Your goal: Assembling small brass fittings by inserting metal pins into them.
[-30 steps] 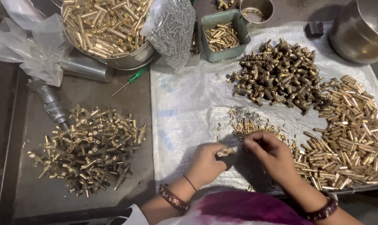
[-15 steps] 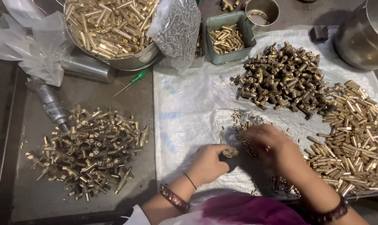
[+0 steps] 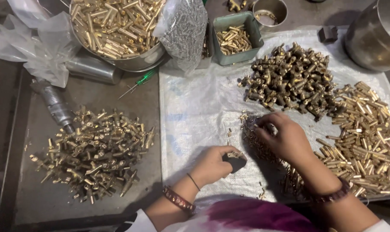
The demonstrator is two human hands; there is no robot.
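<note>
Head view: left hand (image 3: 212, 165) closing around small dark block (image 3: 236, 162) with brass piece on top, resting on white sheet (image 3: 195, 111) at near centre. Right hand (image 3: 285, 137) reaching into scatter of small thin brass pins (image 3: 253, 133), fingers curling together on them; whether gripping any, cannot tell. Lying right: brass tube pile (image 3: 367, 133). Lying far: fittings heap (image 3: 289, 81). Sitting left on desk (image 3: 40, 206): second fittings heap (image 3: 96, 150).

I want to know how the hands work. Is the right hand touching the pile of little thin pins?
Touching. The head view shows the right hand with fingertips pressed into the small pin pile on the white sheet, with no gap.
</note>
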